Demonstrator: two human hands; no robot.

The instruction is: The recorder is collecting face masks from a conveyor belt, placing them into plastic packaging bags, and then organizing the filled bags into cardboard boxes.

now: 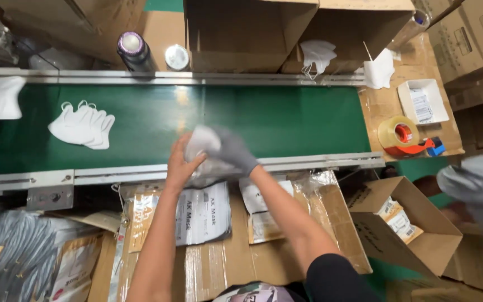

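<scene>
Both hands meet at the near rail of the green conveyor belt (286,120). The left hand (181,163), bare, is closed around the lower edge of a bundle of white face masks (201,140); the right hand (235,150), in a grey glove, is clamped over the bundle's top from the 2 o'clock side. A clear plastic bag (211,170) hangs beneath the bundle, its mouth blurred, so whether the masks are partly inside cannot be told.

Judgement on handling: the masks look very light, soft and compressible; loose ear loops could snag, and the film looks slippery. A two-sided squeeze across the folded middle of the stack appears the soundest hold.

At 6 o'clock from the hands, printed mask pouches (202,215) lie on a cardboard-covered table (264,260). At 9 o'clock, a fanned stack of white masks (83,125) rests on the belt. At 3 o'clock, a tape dispenser (406,138) sits beside a small white box (422,102). At 12 o'clock stand open cartons (247,33) and a dark bottle (133,51).
</scene>
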